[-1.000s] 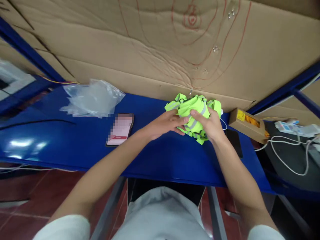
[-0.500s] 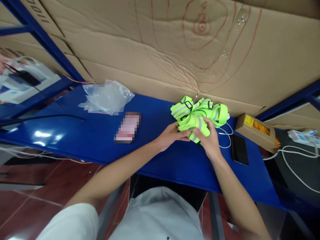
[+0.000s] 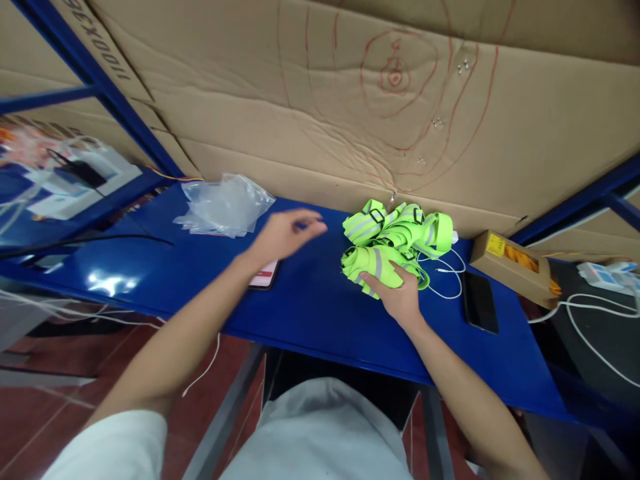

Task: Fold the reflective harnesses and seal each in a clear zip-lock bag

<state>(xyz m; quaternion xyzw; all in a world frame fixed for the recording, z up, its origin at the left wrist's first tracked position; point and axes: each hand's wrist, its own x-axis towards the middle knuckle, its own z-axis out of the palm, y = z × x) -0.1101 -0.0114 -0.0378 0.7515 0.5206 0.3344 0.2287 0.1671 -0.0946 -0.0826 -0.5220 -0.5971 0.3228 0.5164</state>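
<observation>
A rolled neon-yellow reflective strap (image 3: 381,265) with a grey stripe sits in my right hand (image 3: 401,300), whose fingers wrap round its near side. Behind it, more reflective straps (image 3: 400,228) with black buckles lie bunched against the cardboard. My left hand (image 3: 287,235) is in the air with bent fingers apart and nothing in them. It hovers over the blue table between the straps and a stack of clear plastic bags (image 3: 225,205). Below its wrist a phone with a lit screen (image 3: 263,275) is partly covered.
On the right of the blue table (image 3: 320,320) lie a dark phone (image 3: 480,301), a white cable (image 3: 457,272) and an open cardboard box (image 3: 513,267) with orange contents. A cardboard panel (image 3: 225,100) with red drawn lines stands behind. Blue metal posts frame both sides.
My left hand has let go of the rolled strap and moved left toward the plastic bags. My right hand keeps hold of the roll, now slightly lower and left.
</observation>
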